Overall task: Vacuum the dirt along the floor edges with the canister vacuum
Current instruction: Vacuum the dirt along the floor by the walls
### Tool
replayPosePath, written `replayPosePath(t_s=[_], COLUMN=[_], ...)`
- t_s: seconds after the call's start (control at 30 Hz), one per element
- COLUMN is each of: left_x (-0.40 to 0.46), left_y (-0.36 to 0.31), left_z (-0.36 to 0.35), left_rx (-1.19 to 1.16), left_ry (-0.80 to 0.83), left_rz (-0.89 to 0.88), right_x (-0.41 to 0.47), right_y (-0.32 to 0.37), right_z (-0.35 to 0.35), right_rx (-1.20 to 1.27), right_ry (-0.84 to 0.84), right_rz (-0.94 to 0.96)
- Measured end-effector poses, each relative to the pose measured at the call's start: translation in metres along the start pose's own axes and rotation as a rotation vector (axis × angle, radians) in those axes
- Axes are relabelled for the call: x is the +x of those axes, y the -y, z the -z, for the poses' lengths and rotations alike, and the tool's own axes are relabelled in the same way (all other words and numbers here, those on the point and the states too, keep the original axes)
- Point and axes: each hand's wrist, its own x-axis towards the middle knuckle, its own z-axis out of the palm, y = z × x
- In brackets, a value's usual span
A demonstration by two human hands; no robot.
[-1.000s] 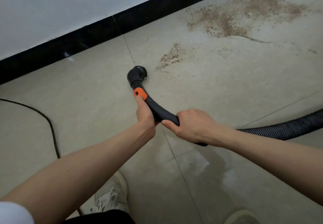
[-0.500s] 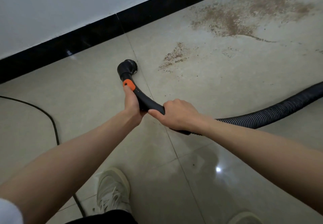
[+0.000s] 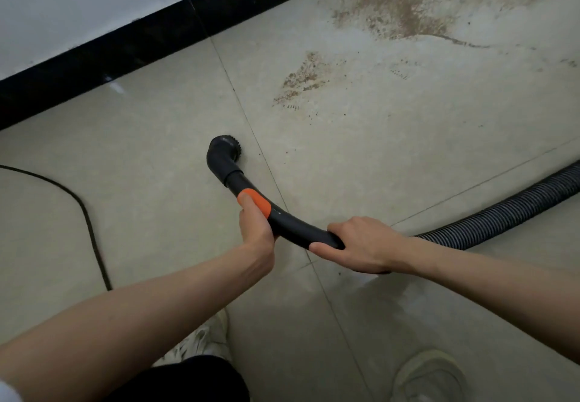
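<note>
A black curved vacuum wand (image 3: 292, 222) with an orange band ends in a round brush nozzle (image 3: 224, 152) that rests on the beige tile floor. My left hand (image 3: 255, 229) grips the wand just behind the orange band. My right hand (image 3: 361, 246) grips the wand's rear end, where the ribbed black hose (image 3: 502, 216) joins and runs off to the right. A small patch of brown dirt (image 3: 303, 78) lies up and right of the nozzle. A larger dirt spread (image 3: 408, 12) lies farther right, near the black baseboard (image 3: 150, 43).
A thin black cable (image 3: 84, 213) curves over the floor at the left. My white shoes (image 3: 201, 342) stand below my arms, one of them at the lower right. A white wall rises above the baseboard. The canister is out of view.
The nozzle has been pulled back from the baseboard toward me and slightly right. Both hands kept their grip on the wand.
</note>
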Motion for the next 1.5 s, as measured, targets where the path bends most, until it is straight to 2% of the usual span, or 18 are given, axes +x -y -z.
replayPosePath(t_s=[0.17,0.37,0.57,0.77,1.0,1.17,1.5], left_x=[-0.020,-0.032,-0.040,-0.047,-0.038,-0.045,-0.052], left_y=[0.017,0.018,0.020,0.022,0.019,0.019,0.021], left_z=[-0.003,-0.017,-0.024,-0.034,-0.042,-0.045,-0.050], left_rx=[-0.053,-0.046,-0.031,-0.003,-0.028,-0.013,0.039], left_ry=[0.062,0.168,0.258,0.379,0.259,0.314,0.407], left_rz=[0.103,0.132,0.140,0.190,0.225,0.277,0.382], right_x=[-0.007,-0.017,-0.017,-0.025,-0.036,-0.026,-0.034], right_y=[-0.005,-0.013,-0.021,-0.034,-0.046,-0.037,-0.055], right_z=[-0.004,-0.006,-0.005,-0.009,-0.014,-0.013,-0.006], right_rx=[0.016,-0.057,0.069,0.039,0.036,0.203,0.110], right_ry=[-0.006,-0.060,-0.062,-0.175,-0.104,-0.121,-0.197], right_rz=[0.004,-0.079,-0.110,-0.217,-0.215,-0.234,-0.237])
